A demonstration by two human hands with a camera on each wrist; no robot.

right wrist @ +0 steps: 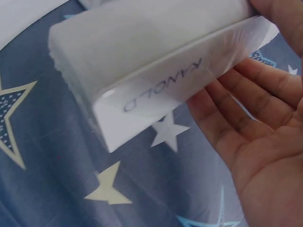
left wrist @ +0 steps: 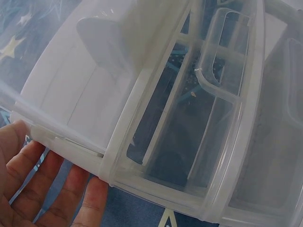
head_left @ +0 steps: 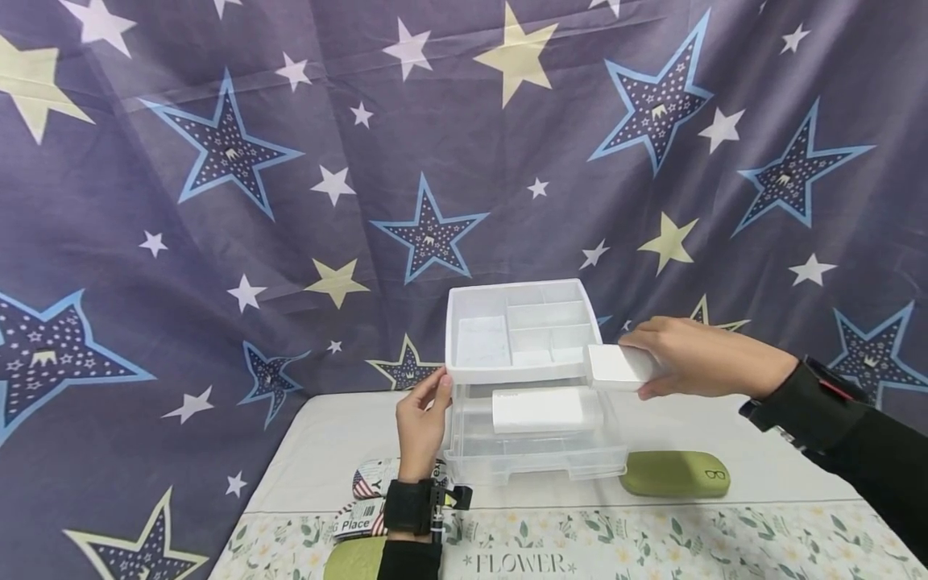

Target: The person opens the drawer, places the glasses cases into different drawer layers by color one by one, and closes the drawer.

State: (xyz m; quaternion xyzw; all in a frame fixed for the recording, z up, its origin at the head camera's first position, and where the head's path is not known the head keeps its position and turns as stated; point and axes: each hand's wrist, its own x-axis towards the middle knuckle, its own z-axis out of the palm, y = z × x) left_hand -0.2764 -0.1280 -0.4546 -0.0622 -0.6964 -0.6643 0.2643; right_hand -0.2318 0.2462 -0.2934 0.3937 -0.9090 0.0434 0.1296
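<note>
A clear plastic drawer organizer with a white compartmented top tray stands in the middle of the table. My left hand grips its left side near the tray's front corner; in the left wrist view, the fingers lie along the edge of the frame. My right hand holds a white plastic-wrapped pack just off the tray's right front corner. Lettering like "KANOLD" shows on the pack in the right wrist view. Another white pack lies in the pulled-out drawer below the tray.
A green glasses case lies right of the organizer. Left of it, beside my left wrist, are a printed item with flags and lettering and a green object, partly hidden. A star-patterned curtain hangs behind the table.
</note>
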